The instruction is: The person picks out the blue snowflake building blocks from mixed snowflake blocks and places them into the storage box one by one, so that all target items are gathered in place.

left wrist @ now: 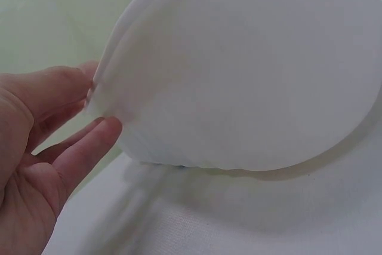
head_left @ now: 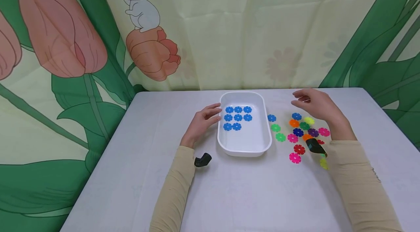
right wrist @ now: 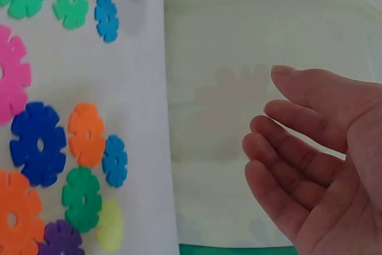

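A white tray (head_left: 244, 148) holds several blue flower-shaped discs (head_left: 237, 117) laid flat in rows, the front row shorter than the others. At the tray's left edge, the fingertips of my left hand (head_left: 204, 120) touch the rim; the left wrist view has this hand (left wrist: 45, 129) against the tray's outer wall (left wrist: 239, 100). My right hand (head_left: 316, 103) hovers over the far right of the table, fingers loosely bent and holding nothing. In the right wrist view, no disc lies between that hand's (right wrist: 322, 153) thumb and fingers.
Right of the tray lie loose flower discs in mixed colours, among them a blue one (head_left: 271, 118) near the tray wall, another blue one (head_left: 296, 116), a red one (head_left: 299, 149) and a pink one (head_left: 295, 158). A printed curtain (head_left: 242, 42) hangs behind the white table (head_left: 249, 195).
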Action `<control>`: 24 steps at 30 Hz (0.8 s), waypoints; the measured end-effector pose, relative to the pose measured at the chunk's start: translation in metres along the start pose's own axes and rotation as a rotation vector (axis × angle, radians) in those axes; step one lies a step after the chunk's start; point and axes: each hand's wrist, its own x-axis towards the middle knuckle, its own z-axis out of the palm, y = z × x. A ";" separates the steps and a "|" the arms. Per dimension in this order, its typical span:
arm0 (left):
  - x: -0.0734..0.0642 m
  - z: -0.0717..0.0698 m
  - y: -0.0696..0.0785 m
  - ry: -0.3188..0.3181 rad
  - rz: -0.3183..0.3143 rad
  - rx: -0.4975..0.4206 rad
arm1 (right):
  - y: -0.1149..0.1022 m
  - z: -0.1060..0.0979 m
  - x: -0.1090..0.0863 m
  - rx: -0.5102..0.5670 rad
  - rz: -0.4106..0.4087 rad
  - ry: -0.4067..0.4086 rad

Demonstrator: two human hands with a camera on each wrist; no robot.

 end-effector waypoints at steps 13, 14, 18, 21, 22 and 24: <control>0.001 -0.001 -0.001 -0.001 -0.006 0.002 | 0.031 0.007 -0.003 0.002 0.086 -0.077; 0.001 -0.001 -0.001 0.001 -0.007 0.003 | 0.032 0.008 -0.003 0.002 0.086 -0.077; 0.001 0.000 0.000 0.007 -0.008 0.003 | 0.034 0.011 -0.001 0.003 0.090 -0.081; 0.000 0.000 0.001 0.007 -0.005 -0.003 | 0.035 0.014 0.000 0.008 0.094 -0.095; 0.000 0.000 0.001 0.007 -0.005 -0.004 | 0.035 0.014 0.001 0.009 0.095 -0.099; 0.000 0.000 0.001 0.004 -0.006 -0.005 | 0.035 0.016 0.002 0.011 0.101 -0.108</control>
